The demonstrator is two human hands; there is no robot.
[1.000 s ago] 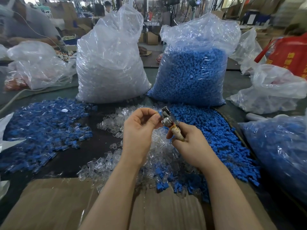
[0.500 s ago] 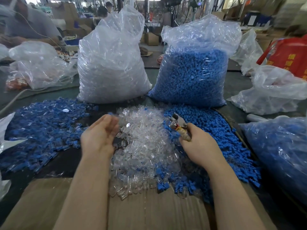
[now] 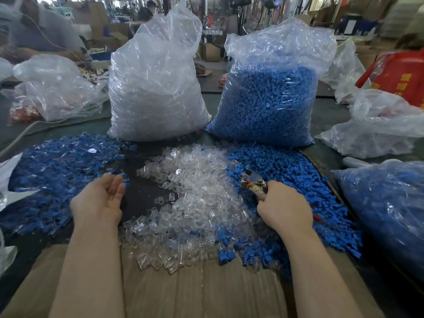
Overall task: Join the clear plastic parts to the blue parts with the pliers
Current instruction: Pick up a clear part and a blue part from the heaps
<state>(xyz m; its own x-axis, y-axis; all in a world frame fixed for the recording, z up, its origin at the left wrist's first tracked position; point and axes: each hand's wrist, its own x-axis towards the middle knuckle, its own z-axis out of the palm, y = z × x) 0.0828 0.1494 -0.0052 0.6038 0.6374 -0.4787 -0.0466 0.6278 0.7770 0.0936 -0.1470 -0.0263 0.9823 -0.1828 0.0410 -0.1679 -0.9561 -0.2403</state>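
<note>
A heap of loose clear plastic parts (image 3: 197, 198) lies in the middle of the table. Loose blue parts (image 3: 286, 175) are piled to its right. On the left spreads a pile of joined blue-and-clear pieces (image 3: 55, 171). My right hand (image 3: 284, 207) grips the pliers (image 3: 253, 182) by their wrapped handles, jaws pointing up-left over the edge of the blue pile. My left hand (image 3: 101, 198) hovers palm-inward at the right edge of the joined pile, fingers relaxed and holding nothing that I can see.
Two tall bags stand behind the heaps: clear parts (image 3: 156, 88) and blue parts (image 3: 270, 95). More plastic bags (image 3: 385, 207) crowd the right and far left. Flattened cardboard (image 3: 195, 290) covers the near table edge. A person sits at the far left.
My left hand left the pliers' jaws and swung left and down to the joined pile, fingers loosened. My right hand lowered the pliers to the right, toward the blue pile.
</note>
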